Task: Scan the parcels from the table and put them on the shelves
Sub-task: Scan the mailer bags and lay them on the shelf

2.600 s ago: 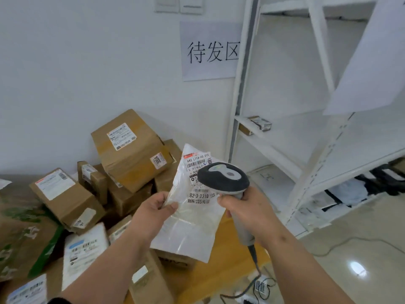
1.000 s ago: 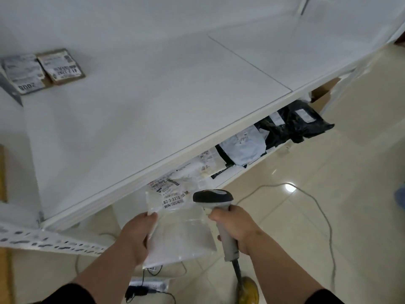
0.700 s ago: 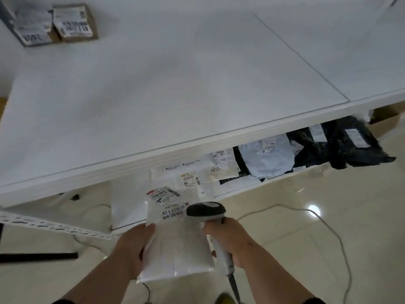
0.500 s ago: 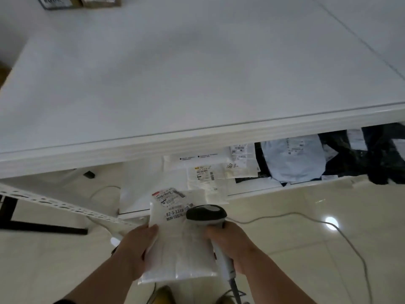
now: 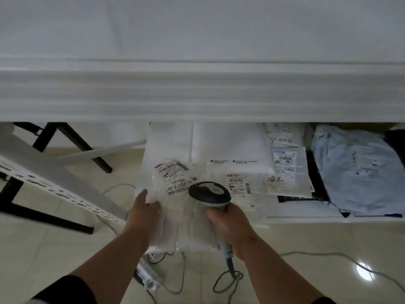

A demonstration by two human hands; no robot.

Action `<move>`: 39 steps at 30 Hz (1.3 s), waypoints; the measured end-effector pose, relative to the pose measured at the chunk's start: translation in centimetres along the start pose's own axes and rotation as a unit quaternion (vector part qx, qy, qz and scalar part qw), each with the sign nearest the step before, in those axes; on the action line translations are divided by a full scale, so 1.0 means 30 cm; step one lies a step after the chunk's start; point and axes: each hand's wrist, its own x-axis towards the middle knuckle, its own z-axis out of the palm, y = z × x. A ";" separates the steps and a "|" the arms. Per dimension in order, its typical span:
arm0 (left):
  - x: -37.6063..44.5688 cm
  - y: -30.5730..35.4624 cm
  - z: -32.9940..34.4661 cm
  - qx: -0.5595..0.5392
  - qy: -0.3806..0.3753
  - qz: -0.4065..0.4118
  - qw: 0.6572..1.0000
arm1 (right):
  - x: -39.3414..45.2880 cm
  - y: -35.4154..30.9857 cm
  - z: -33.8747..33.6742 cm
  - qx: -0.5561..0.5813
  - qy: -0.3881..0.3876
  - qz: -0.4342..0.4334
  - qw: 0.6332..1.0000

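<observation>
The clear plastic parcel [image 5: 175, 207], with a label reading 82-3-3310, is gripped at its left edge by the left hand [image 5: 144, 212] and is held over the near edge of the lowest shelf [image 5: 306, 218]. The scanner [image 5: 210, 195] is clasped by its handle in the right hand [image 5: 228, 229], its head just beside the label. Since a moment ago the view has been lowered past the wide upper shelf [image 5: 197, 95], which now fills the top of the picture, and the parcel has been brought down and forward to the bottom level. From this it is judged that scanning is finished and that the parcel is about to be laid down here.

The lowest shelf already holds several soft mailers: white bags [image 5: 232, 148] at the far middle, labelled clear bags [image 5: 287, 172] beside them, a pale blue bag [image 5: 359, 170] to the right and black ones [image 5: 394, 141] at the far right. A cable [image 5: 328, 256] is trailed across the floor [image 5: 306, 270].
</observation>
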 end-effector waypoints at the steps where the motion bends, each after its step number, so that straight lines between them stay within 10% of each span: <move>1: 0.036 0.008 0.002 0.001 0.021 0.023 1.000 | 0.037 -0.011 0.011 0.004 -0.003 -0.014 1.000; 9: 0.325 0.049 0.014 0.004 0.104 0.127 0.986 | 0.340 -0.108 0.118 0.047 0.003 -0.058 0.997; 18: 0.430 -0.109 0.089 0.398 0.026 0.284 0.872 | 0.552 -0.110 0.207 0.117 0.050 -0.093 0.987; 30: 0.568 -0.035 0.112 0.481 0.124 0.280 0.821 | 0.578 -0.151 0.269 0.057 -0.004 -0.133 0.989; 39: 0.611 -0.005 0.150 0.404 0.091 0.312 0.855 | 0.656 -0.216 0.329 0.072 -0.019 -0.087 0.993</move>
